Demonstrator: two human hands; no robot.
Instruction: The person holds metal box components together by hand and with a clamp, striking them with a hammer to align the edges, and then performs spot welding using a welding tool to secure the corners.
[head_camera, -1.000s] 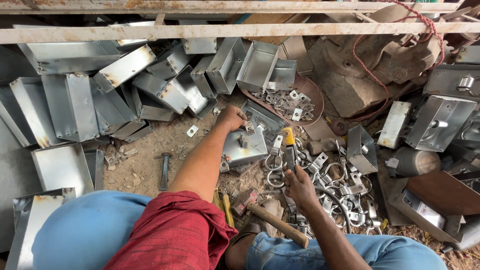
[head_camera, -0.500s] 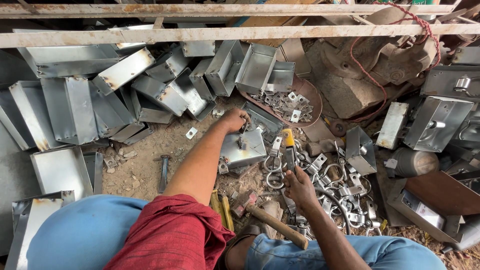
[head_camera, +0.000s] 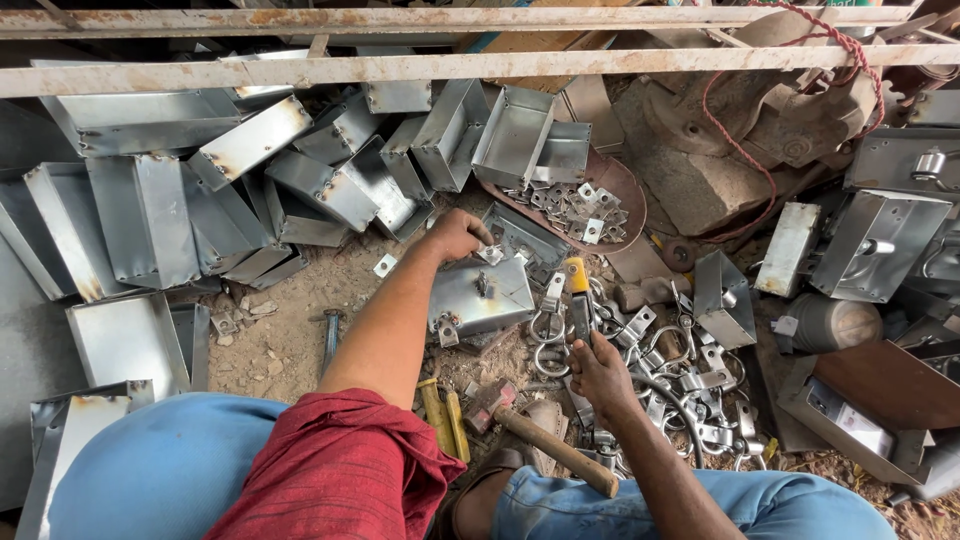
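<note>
Dirt floor (head_camera: 290, 330), rusty metal rails (head_camera: 400, 68) overhead, daylight, scrap w/ clutter

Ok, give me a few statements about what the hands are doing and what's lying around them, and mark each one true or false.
1. The left hand rests on the far edge of a small metal box. True.
2. The right hand holds a hammer. False: it holds a yellow-handled tool; the hammer lies on the ground by the knees.
3. A red rope loops over the rusty block at upper right. True.
4. The sheet-metal boxes are stacked neatly upright. False: they lie tumbled at many angles.
5. Metal rings and brackets lie heaped right of the right hand. True.
</note>
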